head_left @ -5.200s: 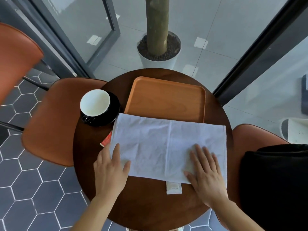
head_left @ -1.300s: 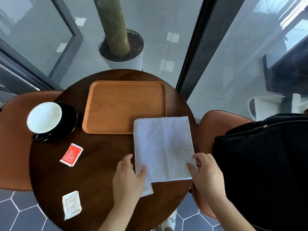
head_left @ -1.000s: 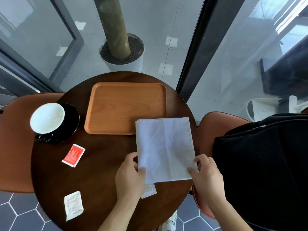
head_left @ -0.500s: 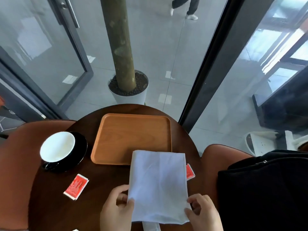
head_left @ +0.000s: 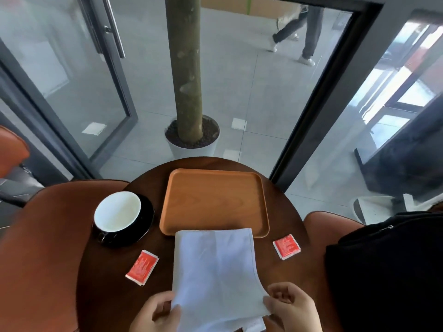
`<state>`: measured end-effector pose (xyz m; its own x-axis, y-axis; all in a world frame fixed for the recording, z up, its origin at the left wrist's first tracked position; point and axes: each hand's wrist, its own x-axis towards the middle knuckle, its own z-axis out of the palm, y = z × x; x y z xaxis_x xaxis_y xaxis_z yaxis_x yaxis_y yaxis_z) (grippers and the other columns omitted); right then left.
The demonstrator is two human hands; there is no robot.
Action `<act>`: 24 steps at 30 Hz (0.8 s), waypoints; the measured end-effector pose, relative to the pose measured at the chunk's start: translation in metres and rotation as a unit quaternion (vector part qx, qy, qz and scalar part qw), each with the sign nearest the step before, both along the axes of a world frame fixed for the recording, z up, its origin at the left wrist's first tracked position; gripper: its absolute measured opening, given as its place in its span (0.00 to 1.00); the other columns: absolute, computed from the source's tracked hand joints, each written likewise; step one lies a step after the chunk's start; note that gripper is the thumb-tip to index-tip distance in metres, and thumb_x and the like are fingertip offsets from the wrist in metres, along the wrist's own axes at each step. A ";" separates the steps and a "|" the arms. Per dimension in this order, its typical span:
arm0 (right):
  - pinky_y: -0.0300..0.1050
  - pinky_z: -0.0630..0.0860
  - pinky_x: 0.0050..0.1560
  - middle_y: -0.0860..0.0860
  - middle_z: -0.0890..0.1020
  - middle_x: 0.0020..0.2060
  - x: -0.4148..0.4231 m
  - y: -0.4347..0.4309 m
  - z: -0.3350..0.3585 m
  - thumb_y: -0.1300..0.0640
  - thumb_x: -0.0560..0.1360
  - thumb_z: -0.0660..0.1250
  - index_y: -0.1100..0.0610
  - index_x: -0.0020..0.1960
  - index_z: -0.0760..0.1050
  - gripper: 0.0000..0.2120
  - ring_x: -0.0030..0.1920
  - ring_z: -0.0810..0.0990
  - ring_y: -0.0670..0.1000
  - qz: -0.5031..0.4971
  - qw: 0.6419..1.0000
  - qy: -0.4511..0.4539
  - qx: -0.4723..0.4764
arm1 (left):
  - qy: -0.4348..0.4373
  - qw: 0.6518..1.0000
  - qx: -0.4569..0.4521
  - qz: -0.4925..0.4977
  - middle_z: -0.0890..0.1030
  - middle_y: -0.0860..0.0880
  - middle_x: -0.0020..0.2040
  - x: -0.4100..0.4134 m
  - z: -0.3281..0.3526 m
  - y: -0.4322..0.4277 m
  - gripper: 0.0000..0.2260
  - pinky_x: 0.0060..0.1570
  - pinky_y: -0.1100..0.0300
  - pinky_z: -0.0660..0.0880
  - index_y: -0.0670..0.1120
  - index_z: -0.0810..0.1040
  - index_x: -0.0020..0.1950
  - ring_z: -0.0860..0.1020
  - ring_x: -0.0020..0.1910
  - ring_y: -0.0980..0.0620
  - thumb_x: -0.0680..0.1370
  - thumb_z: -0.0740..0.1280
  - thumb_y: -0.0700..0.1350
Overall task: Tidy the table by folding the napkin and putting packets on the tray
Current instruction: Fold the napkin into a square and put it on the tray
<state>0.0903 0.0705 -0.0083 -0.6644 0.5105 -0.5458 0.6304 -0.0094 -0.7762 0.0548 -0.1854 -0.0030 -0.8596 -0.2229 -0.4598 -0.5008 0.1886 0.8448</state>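
Seen from the head camera, a person's two hands work the near end of a white napkin that lies lengthwise down the middle of a round dark tabletop. Its far edge overlaps the near rim of a wooden tray.

The left hand pinches the near left corner, thumb on top of the cloth. The right hand pinches the near right corner with curled fingers, and the cloth's edge curves up off the wood there. Both hands are clamped on the napkin, set apart by its width with the palms turned toward each other. This grip suggests the near edge is about to be carried away from the body for another fold. The wrists run out of the bottom of the frame.

Two red packets wait on bare wood, one just left of the napkin and one to its right near the tray's corner. Neither is on the tray, which holds nothing but the cloth's edge. A pale strip below the right corner may be a lower layer of cloth or another packet, and the view does not settle which.

A white cup on a black saucer stands left of the tray, clear of the fold. Orange chairs flank the table, a black bag fills the right one, and a potted tree stands beyond.
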 end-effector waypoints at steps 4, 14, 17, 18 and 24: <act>0.48 0.81 0.35 0.58 0.84 0.31 0.009 -0.011 -0.006 0.74 0.64 0.77 0.62 0.40 0.84 0.10 0.31 0.81 0.54 -0.006 1.000 0.002 -0.025 | 0.005 1.000 -0.018 0.006 0.84 0.45 0.38 0.015 -0.008 -0.012 0.13 0.39 0.80 0.70 0.45 0.84 0.42 0.80 0.36 0.67 0.68 0.75 0.28; 0.46 0.82 0.35 0.65 0.85 0.39 0.025 -0.004 -0.008 0.75 0.69 0.73 0.68 0.45 0.83 0.06 0.36 0.85 0.59 0.016 0.984 -0.023 -0.178 | 0.010 0.998 -0.049 0.041 0.81 0.53 0.50 0.038 -0.013 -0.018 0.16 0.50 0.50 0.80 0.59 0.82 0.45 0.80 0.47 0.56 0.71 0.74 0.36; 0.48 0.82 0.38 0.63 0.84 0.41 0.024 -0.004 -0.007 0.71 0.73 0.71 0.66 0.46 0.83 0.04 0.37 0.85 0.59 0.022 0.980 -0.030 -0.196 | 0.028 0.998 -0.056 0.000 0.75 0.55 0.56 0.043 -0.015 -0.017 0.16 0.35 0.67 0.78 0.57 0.82 0.49 0.80 0.44 0.61 0.73 0.72 0.35; 0.49 0.82 0.39 0.63 0.84 0.43 0.024 -0.005 -0.006 0.69 0.74 0.70 0.66 0.47 0.84 0.04 0.37 0.85 0.59 0.023 0.978 -0.027 -0.207 | 0.031 0.999 -0.039 -0.010 0.74 0.57 0.58 0.044 -0.013 -0.017 0.17 0.32 0.68 0.78 0.56 0.83 0.50 0.80 0.45 0.61 0.74 0.71 0.33; 0.49 0.83 0.45 0.66 0.85 0.49 0.031 0.002 -0.008 0.78 0.71 0.53 0.66 0.51 0.84 0.23 0.48 0.85 0.63 0.016 0.954 0.036 -0.298 | 0.038 0.994 0.083 -0.052 0.85 0.54 0.56 0.056 -0.010 -0.035 0.23 0.47 0.57 0.81 0.52 0.85 0.51 0.84 0.54 0.53 0.73 0.64 0.25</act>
<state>0.1217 0.0728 -0.0165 -0.7208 0.1038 -0.6853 0.5829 -0.4443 -0.6803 0.1112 -0.2200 -0.0129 -0.9080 -0.0577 -0.4150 -0.4187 0.0897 0.9037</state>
